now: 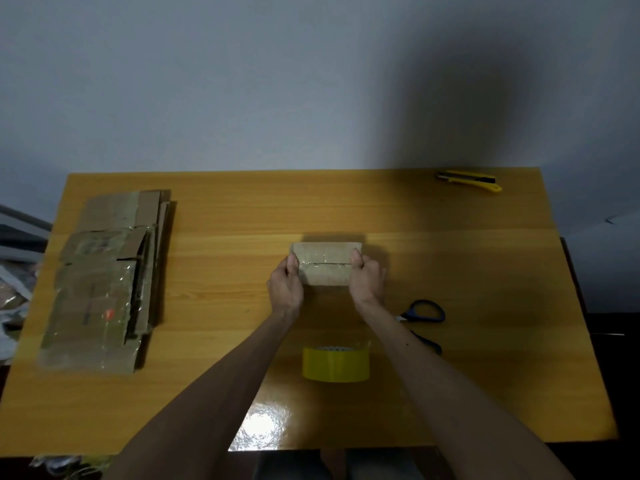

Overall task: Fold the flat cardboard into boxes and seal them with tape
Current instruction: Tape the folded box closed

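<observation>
A small cardboard box sits on the table, clamped at its ends between the left hand and right hand, thumbs by its flap seam. Sealing seems in hand; next, one grip must let go for the tape roll just behind it, toward the person.

Box between cardboard stack, scissors

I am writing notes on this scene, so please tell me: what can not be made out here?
Scissors: head view, right forearm covers the blades.
Box ends: head view, left grip and right grip cover them.
Cardboard stack: head view, sheets overlap, count unclear.
Clutter at left: head view, cut by the edge, blurred.
</observation>
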